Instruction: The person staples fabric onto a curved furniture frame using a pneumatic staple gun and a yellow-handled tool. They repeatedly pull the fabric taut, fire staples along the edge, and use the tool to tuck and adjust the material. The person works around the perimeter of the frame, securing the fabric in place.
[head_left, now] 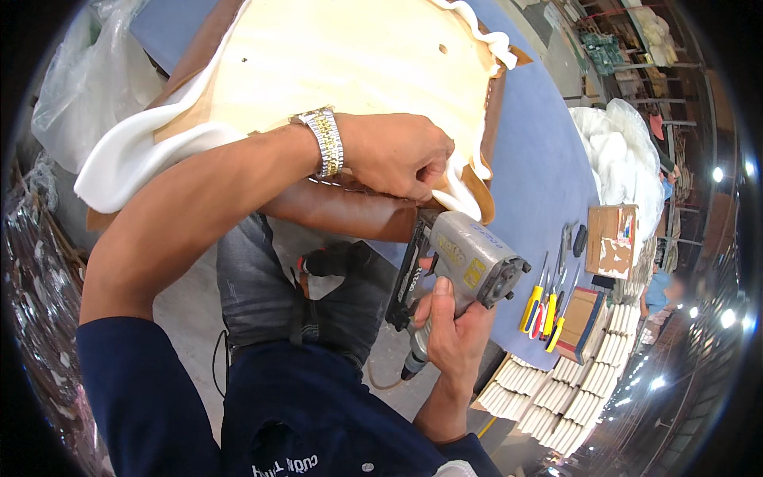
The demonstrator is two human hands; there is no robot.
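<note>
A pale wooden panel [358, 56] lies on the table with brown leather [350, 211] wrapped round its edges and white padding [119, 167] curling out at the rim. My left hand [401, 155] is at the panel's near right corner, its fingers closed on the leather edge beside a fold of white padding. My right hand [457, 326] grips a grey-and-black staple gun [469, 250] by its handle. The gun's nose is at the leather edge, just below my left fingers; whether it touches is hidden.
The blue tabletop [540, 143] carries screwdrivers [532, 310] with coloured handles at right. Beyond are a cardboard box [612, 238], stacked staple strips [572, 389] and bagged white stuffing [624, 151]. Clear plastic [87, 87] hangs at left. A hose [385, 385] trails near the gun.
</note>
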